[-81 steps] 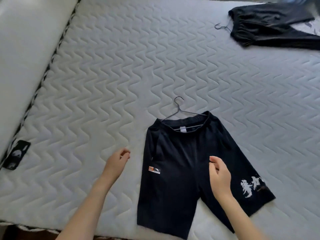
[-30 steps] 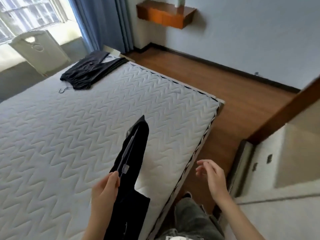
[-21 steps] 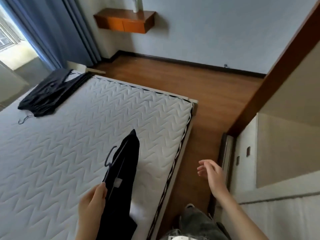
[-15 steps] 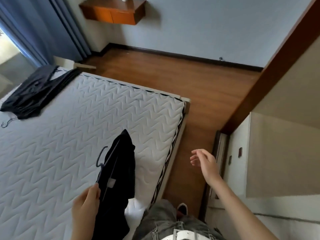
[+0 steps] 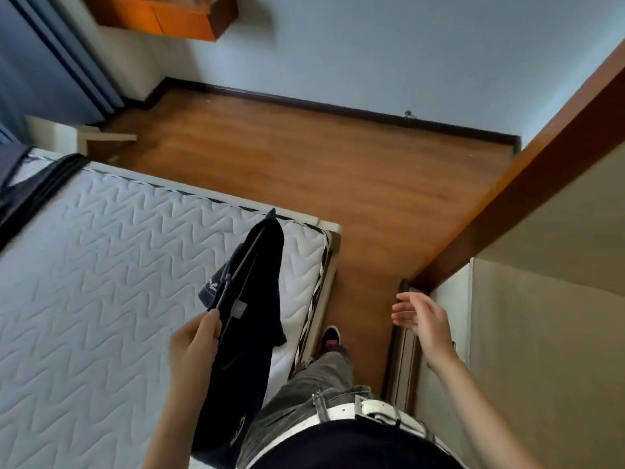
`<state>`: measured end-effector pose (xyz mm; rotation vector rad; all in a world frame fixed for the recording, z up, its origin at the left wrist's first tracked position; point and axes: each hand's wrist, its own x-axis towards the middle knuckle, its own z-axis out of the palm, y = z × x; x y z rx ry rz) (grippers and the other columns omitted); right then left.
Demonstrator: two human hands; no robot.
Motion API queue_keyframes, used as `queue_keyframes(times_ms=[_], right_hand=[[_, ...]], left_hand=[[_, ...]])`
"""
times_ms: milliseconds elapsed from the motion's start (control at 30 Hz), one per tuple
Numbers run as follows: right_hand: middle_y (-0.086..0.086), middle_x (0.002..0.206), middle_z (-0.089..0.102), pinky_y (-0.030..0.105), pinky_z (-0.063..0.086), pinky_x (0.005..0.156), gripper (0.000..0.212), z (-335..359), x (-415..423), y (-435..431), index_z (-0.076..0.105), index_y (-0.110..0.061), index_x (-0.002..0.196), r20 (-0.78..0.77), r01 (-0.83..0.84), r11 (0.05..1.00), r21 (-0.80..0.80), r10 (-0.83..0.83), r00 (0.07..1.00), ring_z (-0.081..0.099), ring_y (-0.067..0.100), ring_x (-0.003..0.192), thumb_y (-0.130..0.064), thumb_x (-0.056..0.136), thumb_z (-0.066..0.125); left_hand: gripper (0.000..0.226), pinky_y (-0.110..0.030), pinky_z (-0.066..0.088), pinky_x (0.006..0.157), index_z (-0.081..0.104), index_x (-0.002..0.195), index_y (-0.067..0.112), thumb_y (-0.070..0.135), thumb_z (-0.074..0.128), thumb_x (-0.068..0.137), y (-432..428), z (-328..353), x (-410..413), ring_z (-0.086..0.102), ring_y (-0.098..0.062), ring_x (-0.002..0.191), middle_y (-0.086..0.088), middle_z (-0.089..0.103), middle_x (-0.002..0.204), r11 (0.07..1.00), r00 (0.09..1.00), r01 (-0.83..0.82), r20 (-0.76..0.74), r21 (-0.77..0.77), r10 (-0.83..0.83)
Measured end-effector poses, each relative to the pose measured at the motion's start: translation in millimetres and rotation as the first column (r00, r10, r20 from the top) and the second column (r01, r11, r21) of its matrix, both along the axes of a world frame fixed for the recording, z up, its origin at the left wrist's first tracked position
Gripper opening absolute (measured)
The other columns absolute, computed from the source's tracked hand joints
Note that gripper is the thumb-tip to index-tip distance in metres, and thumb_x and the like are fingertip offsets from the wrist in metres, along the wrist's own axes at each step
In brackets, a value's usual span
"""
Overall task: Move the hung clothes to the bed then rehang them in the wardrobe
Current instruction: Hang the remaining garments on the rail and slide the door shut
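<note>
The bed point(image 5: 101, 299) fills the left of the view, its quilted mattress bare except for a second dark garment point(image 5: 20, 191) draped at the far left edge; whether it sits on a hanger cannot be told here. To the right stands the wardrobe point(image 5: 541, 333), its pale panel and wood-brown frame just beside the person's right arm, with a strip of wooden floor point(image 5: 321, 170) between it and the bed.

The dark shorts point(image 5: 260, 299) hang above the near corner of the mattress, clear of its surface at the top and trailing down past the person's grey trousers. They look soft and light: the cloth folds on itself and droops limply, so it gives no firm purchase and would slide off if the hanger tipped steeply.

The thin hanger point(image 5: 236, 275) is the stiff part and the sensible place to hold. It appears to be slim wire or metal, likely slick, and it points away from the body at a slant. A hold near the hook keeps the waistband level; its hook end is hard to make out against the fabric.

The left hand point(image 5: 194, 343) is clenched around the near end of the hanger, thumb and fingers pinching it. The right hand point(image 5: 422, 319) is released, palm turned inward, fingers loosely spread, holding nothing and near the wardrobe's edge.
</note>
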<state>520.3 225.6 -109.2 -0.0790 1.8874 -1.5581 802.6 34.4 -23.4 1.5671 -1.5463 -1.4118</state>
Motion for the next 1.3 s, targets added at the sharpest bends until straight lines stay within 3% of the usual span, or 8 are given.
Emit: queue_keyframes(times_ms=[200,333,500,833,967,1167,1300], right_hand=[[0.021,0.084,0.067,0.034,0.054,0.067,0.027,10,-106,-35,0.065,0.002,0.099,-0.047,0.059,0.993,0.1,-0.054,0.997,0.065,0.029,0.072,-0.014,0.101,0.043],[0.018,0.083,0.067,0.024,0.055,0.059,0.026,15,-183,-86,0.066,-0.002,0.097,-0.04,0.08,0.988,0.133,-0.076,0.996,0.065,0.025,0.069,-0.015,0.101,0.043],[0.012,0.081,0.066,0.024,0.054,0.061,0.026,18,-291,-190,0.065,-0.004,0.098,-0.083,-0.097,0.99,0.098,0.105,0.991,0.065,0.016,0.066,-0.018,0.101,0.043],[0.015,0.08,0.065,0.035,0.051,0.065,0.027,39,-454,-419,0.064,-0.002,0.095,-0.089,-0.448,0.894,0.024,0.449,0.889,0.062,0.026,0.07,-0.014,0.101,0.041],[0.015,0.078,0.066,0.031,0.053,0.061,0.027,34,-498,-478,0.065,-0.005,0.093,-0.084,-0.558,0.829,0.033,0.559,0.825,0.063,0.022,0.066,-0.013,0.102,0.04],[0.022,0.085,0.067,0.027,0.055,0.062,0.027,15,-582,-579,0.065,0.002,0.099,-0.105,-0.65,0.755,0.085,0.655,0.748,0.066,0.021,0.069,-0.01,0.101,0.041],[0.021,0.084,0.069,0.04,0.057,0.07,0.026,22,-638,-651,0.067,-0.003,0.096,-0.121,-0.654,0.749,0.106,0.662,0.739,0.067,0.033,0.077,-0.01,0.101,0.043]], left_hand=[[0.035,-0.029,0.02,0.053,0.038,0.057,0.015,0.027,0.051,0.088,-107,16,-140,0.025,-0.015,0.048,-0.002,0.027,0.052,0.998,0.998,0.064,-0.015,-0.015,-0.064],[0.037,-0.03,0.02,0.053,0.032,0.065,0.004,0.031,0.049,0.084,-163,20,-225,0.023,-0.017,0.053,-0.009,0.025,0.061,0.997,0.997,0.07,0.03,0.013,-0.07],[0.032,-0.031,0.019,0.055,0.032,0.063,0.007,0.027,0.049,0.082,-213,5,-315,0.022,-0.017,0.053,-0.009,0.025,0.059,0.999,0.998,0.001,0.055,0.036,-0.003],[0.03,-0.03,0.02,0.054,0.039,0.062,0.013,0.018,0.051,0.089,-251,8,-415,0.024,-0.015,0.05,-0.003,0.026,0.054,0.95,0.952,-0.298,0.091,0.087,0.291],[0.036,-0.031,0.023,0.056,0.038,0.057,0.014,0.019,0.052,0.09,-288,3,-455,0.028,-0.013,0.047,-0.001,0.029,0.052,0.915,0.907,-0.401,0.162,0.049,0.389],[0.043,-0.028,0.023,0.053,0.035,0.059,0.0,0.018,0.053,0.094,-393,-24,-535,0.03,-0.016,0.05,-0.006,0.031,0.055,0.885,0.885,-0.463,0.076,0.036,0.46],[0.043,-0.03,0.021,0.057,0.036,0.061,-0.002,0.021,0.05,0.095,-498,-19,-578,0.029,-0.018,0.052,-0.006,0.03,0.054,0.895,0.894,-0.445,0.055,-0.024,0.445]])
